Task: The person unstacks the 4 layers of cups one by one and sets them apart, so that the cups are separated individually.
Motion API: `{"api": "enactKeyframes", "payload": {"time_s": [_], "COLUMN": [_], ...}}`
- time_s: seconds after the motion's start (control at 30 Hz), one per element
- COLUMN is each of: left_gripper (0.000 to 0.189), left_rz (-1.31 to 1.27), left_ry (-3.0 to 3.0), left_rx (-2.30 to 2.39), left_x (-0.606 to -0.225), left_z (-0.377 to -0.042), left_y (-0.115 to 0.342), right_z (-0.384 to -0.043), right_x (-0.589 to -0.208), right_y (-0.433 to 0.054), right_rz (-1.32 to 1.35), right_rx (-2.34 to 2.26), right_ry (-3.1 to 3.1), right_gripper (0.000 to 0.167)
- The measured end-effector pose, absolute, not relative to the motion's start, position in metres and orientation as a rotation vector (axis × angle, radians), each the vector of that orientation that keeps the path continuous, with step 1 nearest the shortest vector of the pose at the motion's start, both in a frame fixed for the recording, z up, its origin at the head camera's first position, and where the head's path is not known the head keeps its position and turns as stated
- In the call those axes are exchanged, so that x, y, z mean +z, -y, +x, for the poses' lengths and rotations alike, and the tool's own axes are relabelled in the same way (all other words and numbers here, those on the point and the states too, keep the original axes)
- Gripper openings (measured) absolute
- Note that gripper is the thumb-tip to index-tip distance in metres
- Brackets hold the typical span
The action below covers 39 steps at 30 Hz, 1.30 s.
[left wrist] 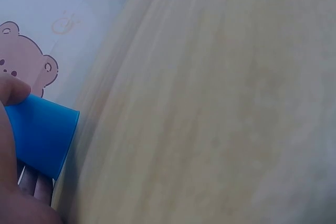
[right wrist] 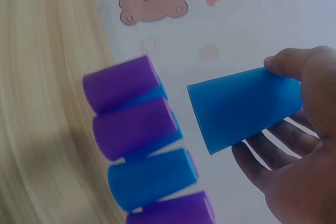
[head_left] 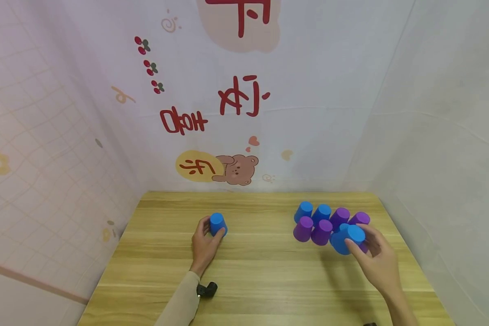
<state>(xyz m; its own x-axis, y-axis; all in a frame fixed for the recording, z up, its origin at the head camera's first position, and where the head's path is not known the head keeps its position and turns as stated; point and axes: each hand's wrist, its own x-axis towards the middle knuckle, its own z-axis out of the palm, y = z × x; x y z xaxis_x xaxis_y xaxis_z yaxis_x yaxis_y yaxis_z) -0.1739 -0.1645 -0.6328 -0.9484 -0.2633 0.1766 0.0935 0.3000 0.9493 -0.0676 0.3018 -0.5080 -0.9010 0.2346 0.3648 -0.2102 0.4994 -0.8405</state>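
Observation:
My left hand (head_left: 204,246) grips a blue cup (head_left: 218,224) standing mouth down on the left side of the table, thumb on its near side. The same blue cup (left wrist: 42,135) shows at the left edge of the left wrist view. On the right, my right hand (head_left: 381,265) holds another blue cup (head_left: 355,233) up in the air, mouth downward. In the right wrist view this held cup (right wrist: 244,109) is apart from the row of cups, thumb on one side and fingers on the other. It partly hides the row's right end in the head view.
Two rows of upside-down cups stand at the back right. The back row has blue cups (head_left: 304,212) and purple cups (head_left: 341,218); the near row has purple cups (head_left: 303,229) and a blue cup (right wrist: 152,179). White printed curtains (head_left: 318,136) border the wooden table (head_left: 252,271).

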Motion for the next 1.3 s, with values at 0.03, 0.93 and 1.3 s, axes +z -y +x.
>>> {"api": "enactKeyframes", "payload": {"time_s": [0.03, 0.93, 1.3], "left_gripper": [0.065, 0.064, 0.063], "left_rz": [0.155, 0.165, 0.156], "left_ry": [2.274, 2.274, 2.266], "left_rx": [-1.691, -1.67, -1.672], "left_x": [-0.633, -0.633, -0.634], "left_z": [-0.174, -0.173, -0.174], "left_y": [0.165, 0.164, 0.164], "right_z": [-0.067, -0.05, -0.047], "right_x": [-0.508, -0.535, -0.559], "right_y": [-0.305, -0.358, -0.367], "right_rz": [-0.036, -0.368, -0.433], "right_rx": [1.378, 1.328, 1.345], "right_ry": [2.309, 2.382, 2.462], "right_gripper": [0.056, 0.057, 0.061]}}
